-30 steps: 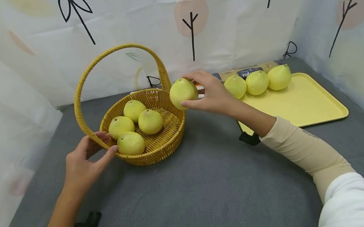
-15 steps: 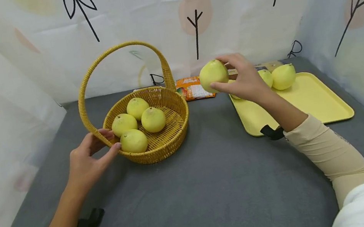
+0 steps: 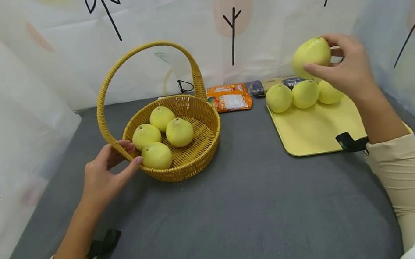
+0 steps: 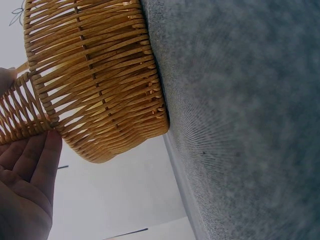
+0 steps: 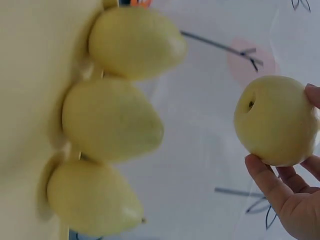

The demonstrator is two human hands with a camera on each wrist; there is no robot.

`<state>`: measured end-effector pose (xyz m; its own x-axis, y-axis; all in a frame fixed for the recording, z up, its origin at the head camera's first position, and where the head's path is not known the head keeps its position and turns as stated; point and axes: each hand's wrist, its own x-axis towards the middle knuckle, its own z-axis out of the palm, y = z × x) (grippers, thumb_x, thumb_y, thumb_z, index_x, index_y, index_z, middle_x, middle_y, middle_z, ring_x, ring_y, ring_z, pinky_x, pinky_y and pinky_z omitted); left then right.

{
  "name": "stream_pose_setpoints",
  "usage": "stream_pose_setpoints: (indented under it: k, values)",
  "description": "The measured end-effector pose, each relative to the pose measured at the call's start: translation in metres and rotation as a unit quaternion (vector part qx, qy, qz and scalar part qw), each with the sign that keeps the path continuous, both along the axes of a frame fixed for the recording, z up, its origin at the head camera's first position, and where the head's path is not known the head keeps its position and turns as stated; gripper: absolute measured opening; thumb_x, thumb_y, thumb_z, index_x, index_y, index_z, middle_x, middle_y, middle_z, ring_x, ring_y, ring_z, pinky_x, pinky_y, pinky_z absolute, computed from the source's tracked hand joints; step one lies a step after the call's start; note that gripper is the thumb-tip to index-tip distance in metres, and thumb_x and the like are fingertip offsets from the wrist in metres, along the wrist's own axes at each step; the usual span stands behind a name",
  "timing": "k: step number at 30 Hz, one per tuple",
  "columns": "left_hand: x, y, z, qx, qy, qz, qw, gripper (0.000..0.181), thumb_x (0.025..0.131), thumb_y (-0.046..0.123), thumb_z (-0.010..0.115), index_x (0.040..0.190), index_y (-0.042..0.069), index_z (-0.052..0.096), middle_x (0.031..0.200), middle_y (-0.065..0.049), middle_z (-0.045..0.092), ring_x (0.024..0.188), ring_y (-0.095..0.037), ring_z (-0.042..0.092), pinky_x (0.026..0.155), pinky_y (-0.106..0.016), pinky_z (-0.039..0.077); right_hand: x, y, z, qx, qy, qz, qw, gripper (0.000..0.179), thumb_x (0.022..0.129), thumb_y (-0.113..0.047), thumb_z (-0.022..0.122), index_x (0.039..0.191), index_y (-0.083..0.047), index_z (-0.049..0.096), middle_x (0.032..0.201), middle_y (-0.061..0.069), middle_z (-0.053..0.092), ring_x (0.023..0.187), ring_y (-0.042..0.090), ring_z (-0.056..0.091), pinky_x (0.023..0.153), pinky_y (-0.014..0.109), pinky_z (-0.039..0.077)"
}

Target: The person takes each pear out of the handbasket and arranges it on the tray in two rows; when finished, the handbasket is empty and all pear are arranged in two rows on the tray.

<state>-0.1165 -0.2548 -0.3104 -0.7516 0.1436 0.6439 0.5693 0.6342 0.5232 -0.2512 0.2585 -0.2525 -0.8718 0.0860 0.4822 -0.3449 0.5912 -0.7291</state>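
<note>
In the head view my left hand [image 3: 104, 175] grips the woven basket [image 3: 182, 174] where its handle meets the left rim. Several yellow-green pomelos [image 3: 179, 132] lie inside the basket. The left wrist view shows fingers [image 4: 46, 160] against the lower edge of the wicker [image 4: 95, 75], thumb on the other side. My right hand [image 3: 350, 65] holds a pomelo [image 3: 312, 56] in the air above the yellow tray [image 3: 312, 137]. Three more pomelos [image 5: 112, 120] stand in a row at the tray's back edge, the right one partly covered by my hand in the head view.
An orange snack packet [image 3: 229, 98] lies behind, between basket and tray. Beside it is a brown and dark packet [image 3: 270, 84], partly behind the pomelos. Printed white cloth [image 3: 160, 21] walls the grey table [image 3: 243, 213] at the back and sides.
My right hand has carried the pomelo from beside the basket's right rim rightward and up, over the tray. The left hand keeps its hold on the basket. The head view has shifted slightly.
</note>
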Motion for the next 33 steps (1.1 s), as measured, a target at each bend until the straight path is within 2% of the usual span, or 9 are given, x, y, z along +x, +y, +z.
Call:
stream_pose_setpoints:
  k: [5,10,14,20,25,27,29,32,33]
  values:
    - [0.001,-0.001,-0.001,0.005,-0.001,0.001,1.0,0.045,0.073,-0.014,0.082,0.113,-0.01,0.061,0.105,-0.02,0.071,0.098,0.005,0.064,0.086,-0.013,0.053,-0.007,0.03,0.007,-0.026,-0.027,-0.054,0.9978,0.065,0.082,-0.023,0.082,0.143,-0.019,0.057,0.119,-0.015,0.048,0.097,-0.002,0.048,0.076,0.013,0.041]
    - [0.004,-0.006,-0.005,0.013,-0.005,0.008,0.9999,0.044,0.075,-0.012,0.082,0.114,-0.01,0.061,0.106,-0.022,0.07,0.099,0.001,0.065,0.086,-0.01,0.05,-0.016,0.051,0.009,-0.033,-0.057,-0.1,0.9927,0.067,0.083,-0.027,0.08,0.145,-0.021,0.055,0.113,-0.021,0.044,0.096,-0.006,0.045,0.08,0.012,0.04]
    - [0.007,-0.008,-0.003,0.007,-0.01,0.015,0.9998,0.044,0.075,-0.013,0.082,0.113,-0.01,0.061,0.105,-0.021,0.07,0.098,0.003,0.064,0.086,-0.012,0.052,-0.015,0.061,0.004,-0.032,-0.097,-0.143,0.9844,0.072,0.084,-0.034,0.078,0.149,-0.024,0.049,0.117,-0.023,0.041,0.096,-0.008,0.04,0.084,0.014,0.039]
    - [-0.006,-0.022,-0.014,-0.008,-0.01,0.008,0.9999,0.05,0.073,-0.009,0.085,0.117,-0.003,0.063,0.108,-0.013,0.072,0.099,-0.007,0.068,0.085,-0.014,0.054,-0.011,0.079,-0.015,-0.018,-0.148,-0.19,0.9705,0.077,0.085,-0.043,0.074,0.154,-0.025,0.042,0.125,-0.021,0.04,0.092,-0.009,0.034,0.081,0.016,0.038]
    - [-0.016,-0.025,-0.02,-0.008,-0.016,-0.013,0.9998,0.049,0.077,-0.001,0.086,0.12,0.002,0.064,0.11,-0.006,0.072,0.098,-0.022,0.07,0.086,-0.017,0.054,-0.01,0.095,-0.03,0.019,-0.185,-0.217,0.9583,0.083,0.088,-0.05,0.066,0.158,-0.019,0.034,0.138,-0.01,0.039,0.094,-0.007,0.031,0.09,0.021,0.043]
    - [-0.019,-0.023,-0.02,-0.006,-0.015,-0.02,0.9997,0.047,0.078,0.001,0.086,0.12,0.002,0.064,0.111,-0.005,0.072,0.098,-0.025,0.07,0.087,-0.018,0.055,-0.01,0.099,-0.033,0.03,-0.198,-0.223,0.9541,0.084,0.09,-0.05,0.062,0.159,-0.016,0.029,0.146,0.002,0.039,0.1,0.0,0.039,0.096,0.029,0.045]
    - [-0.021,-0.021,-0.02,-0.004,-0.015,-0.025,0.9996,0.047,0.079,0.002,0.085,0.12,0.003,0.064,0.111,-0.005,0.072,0.099,-0.026,0.07,0.087,-0.019,0.055,-0.011,0.104,-0.037,0.04,-0.211,-0.226,0.9502,0.083,0.093,-0.047,0.059,0.16,-0.012,0.025,0.152,0.014,0.035,0.113,0.015,0.049,0.104,0.039,0.045]
    - [-0.024,-0.019,-0.019,-0.003,-0.011,-0.027,0.9996,0.047,0.078,0.001,0.085,0.12,0.003,0.064,0.11,-0.006,0.072,0.099,-0.026,0.07,0.086,-0.021,0.056,-0.017,0.119,-0.048,0.046,-0.226,-0.22,0.948,0.083,0.096,-0.043,0.055,0.16,-0.006,0.019,0.161,0.024,0.02,0.138,0.044,0.035,0.111,0.057,0.037]
    - [-0.025,-0.019,-0.02,-0.003,-0.01,-0.027,0.9996,0.047,0.078,0.0,0.086,0.119,0.002,0.064,0.11,-0.007,0.072,0.099,-0.026,0.07,0.086,-0.021,0.056,-0.023,0.128,-0.055,0.057,-0.231,-0.222,0.9454,0.085,0.095,-0.046,0.054,0.16,-0.006,0.017,0.161,0.025,0.02,0.14,0.047,0.03,0.107,0.058,0.041]
